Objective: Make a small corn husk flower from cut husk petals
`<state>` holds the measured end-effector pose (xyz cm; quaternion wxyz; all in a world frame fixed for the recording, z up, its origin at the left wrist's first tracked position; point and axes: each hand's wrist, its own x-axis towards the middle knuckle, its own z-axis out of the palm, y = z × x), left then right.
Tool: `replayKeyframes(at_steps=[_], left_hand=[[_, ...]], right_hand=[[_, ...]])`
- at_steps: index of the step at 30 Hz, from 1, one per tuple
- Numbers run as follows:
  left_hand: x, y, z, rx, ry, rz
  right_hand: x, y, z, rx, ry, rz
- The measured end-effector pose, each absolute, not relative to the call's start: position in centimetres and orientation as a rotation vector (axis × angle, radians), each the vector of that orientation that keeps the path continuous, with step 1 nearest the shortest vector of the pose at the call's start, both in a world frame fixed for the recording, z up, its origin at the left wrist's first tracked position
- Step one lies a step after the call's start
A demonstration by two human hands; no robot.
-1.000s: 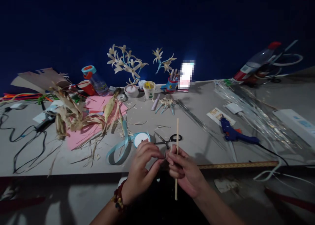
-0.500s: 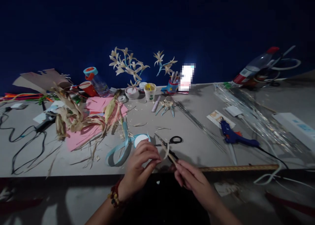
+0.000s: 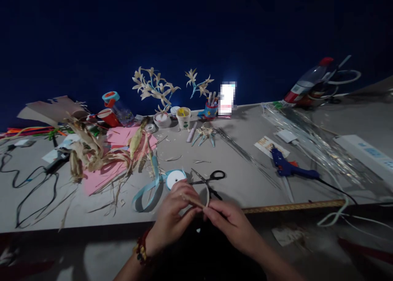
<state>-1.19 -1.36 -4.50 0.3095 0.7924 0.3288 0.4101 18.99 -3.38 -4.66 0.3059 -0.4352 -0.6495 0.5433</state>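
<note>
Over the table's front edge, my left hand (image 3: pixel 173 211) and my right hand (image 3: pixel 229 221) almost meet, both closed. A narrow tan corn husk strip (image 3: pixel 193 200) runs between their fingertips, and a paler piece curves upward beside my right fingers. Just beyond lie black-handled scissors (image 3: pixel 217 175), their blades spread. A ribbon roll (image 3: pixel 176 179) with a white core sits behind my left hand, and its loose light-blue ribbon (image 3: pixel 144 200) loops out to the left. My fingers hide part of the strip.
Dried corn husks (image 3: pixel 92 154) lie on pink paper (image 3: pixel 101 180) at left. Husk flowers (image 3: pixel 156 86) stand at the back near a paper cup (image 3: pixel 183 118). Thin wires (image 3: pixel 239 146), a blue glue gun (image 3: pixel 291 168) with its cord, and a power strip (image 3: pixel 365 152) occupy the right.
My right hand has moved left, closer to my left hand. The husk strip has swung from pointing toward my right hand to lying across the left fingers. The view has shifted slightly.
</note>
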Motion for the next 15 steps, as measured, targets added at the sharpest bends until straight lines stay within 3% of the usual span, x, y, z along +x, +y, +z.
replayKeyframes(at_steps=[5, 15], left_hand=[[-1.4, -1.3, -4.5, 2.089, 0.804, 1.064], [-2.4, -0.9, -4.9, 2.129, 0.766, 1.018]], right_hand=[[19.0, -3.6, -4.8, -1.055, -1.286, 1.892], [20.2, -3.3, -4.1, -0.888, -0.93, 2.209]])
